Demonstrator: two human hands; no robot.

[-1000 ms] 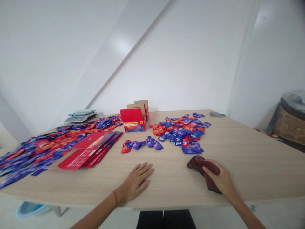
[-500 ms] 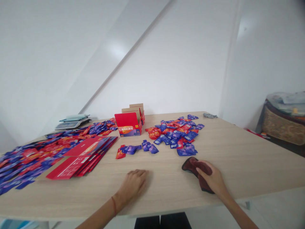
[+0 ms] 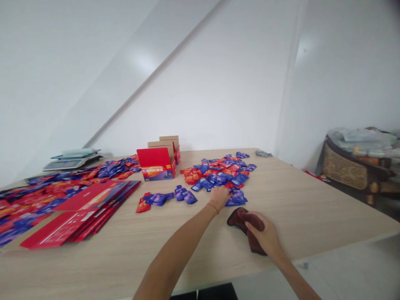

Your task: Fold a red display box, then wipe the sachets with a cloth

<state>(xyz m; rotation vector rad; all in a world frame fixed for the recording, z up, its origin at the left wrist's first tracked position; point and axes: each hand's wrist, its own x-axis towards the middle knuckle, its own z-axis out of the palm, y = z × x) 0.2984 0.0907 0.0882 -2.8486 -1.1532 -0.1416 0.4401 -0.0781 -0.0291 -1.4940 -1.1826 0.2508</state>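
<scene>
My left hand (image 3: 219, 196) reaches forward to the near edge of a pile of blue and red sachets (image 3: 218, 173) in the middle of the wooden table (image 3: 300, 208); its fingers curl down onto the sachets, and what they grip is hidden. My right hand (image 3: 264, 236) rests on a dark red cloth (image 3: 240, 218) near the table's front edge, fingers closed over it. A small row of blue sachets (image 3: 168, 196) with one red one lies left of the left hand.
An open red box (image 3: 156, 165) stands behind the row. A stack of flat red cartons (image 3: 81, 208) and a wide spread of sachets (image 3: 40, 191) fill the left side. A scale (image 3: 71, 158) sits far left. A cluttered cabinet (image 3: 353, 166) stands at the right.
My left hand lifted from the table's near part and stretched forward to the sachet pile. The right hand stayed on the cloth. The view turned right.
</scene>
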